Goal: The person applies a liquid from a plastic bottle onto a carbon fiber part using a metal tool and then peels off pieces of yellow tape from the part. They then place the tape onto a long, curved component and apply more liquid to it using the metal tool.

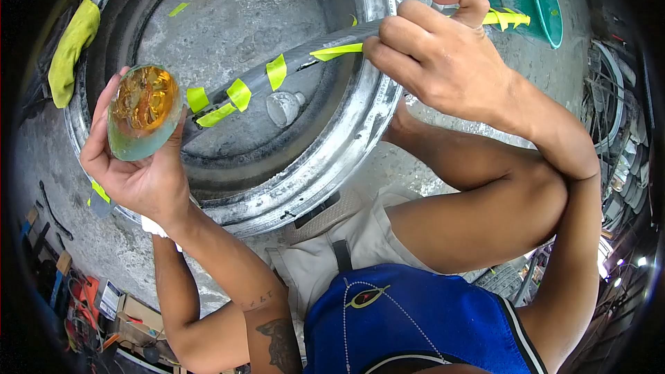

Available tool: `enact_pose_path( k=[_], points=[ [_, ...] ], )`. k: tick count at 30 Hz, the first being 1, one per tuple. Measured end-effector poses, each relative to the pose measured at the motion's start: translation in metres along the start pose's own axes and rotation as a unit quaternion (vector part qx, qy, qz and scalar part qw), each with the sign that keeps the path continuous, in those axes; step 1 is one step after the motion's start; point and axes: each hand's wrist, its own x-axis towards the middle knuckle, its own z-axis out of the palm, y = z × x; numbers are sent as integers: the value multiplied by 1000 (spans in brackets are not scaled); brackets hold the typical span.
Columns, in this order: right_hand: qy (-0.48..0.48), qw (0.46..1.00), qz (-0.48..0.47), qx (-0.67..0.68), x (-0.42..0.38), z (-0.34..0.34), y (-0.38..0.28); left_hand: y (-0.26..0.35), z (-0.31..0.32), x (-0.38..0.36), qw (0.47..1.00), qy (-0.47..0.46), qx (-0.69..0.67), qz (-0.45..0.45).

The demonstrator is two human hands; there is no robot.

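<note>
My left hand [142,183] is wrapped around a clear rounded glass [125,140] with an amber, orange-yellow content, tilted toward me. Slanting across the tyre [332,173] is a long dark grey tube [256,83], its near end close to my left thumb. Several pieces of yellow-green tape [276,72] stick to it, some with loose ends. Over the tube's upper part, my right hand [440,52] is closed with bent fingers, the fingertips at the end of a tape strip [337,51]. It covers the tube there, and more tape [509,19] shows beyond it.
A small clear cup-like object [284,108] lies on the concrete floor inside the tyre. At the tyre's left edge hangs a yellow-green glove or cloth [72,52]. A green bucket [547,10] stands upper right. Tools and a cardboard box [138,322] are lower left.
</note>
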Motion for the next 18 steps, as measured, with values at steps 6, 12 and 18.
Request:
enact_pose_path(
  k=[6,12,18],
  points=[
    [22,1000,-3,15,-3,-2,3,3,2,-2,1000,6,-15,-7],
    [-16,994,65,92,4,-24,14,1,-2,-6,1000,-8,9,22],
    [-84,971,71,211,18,-7,22,-1,-2,-10,1000,2,-6,29]
  ],
)
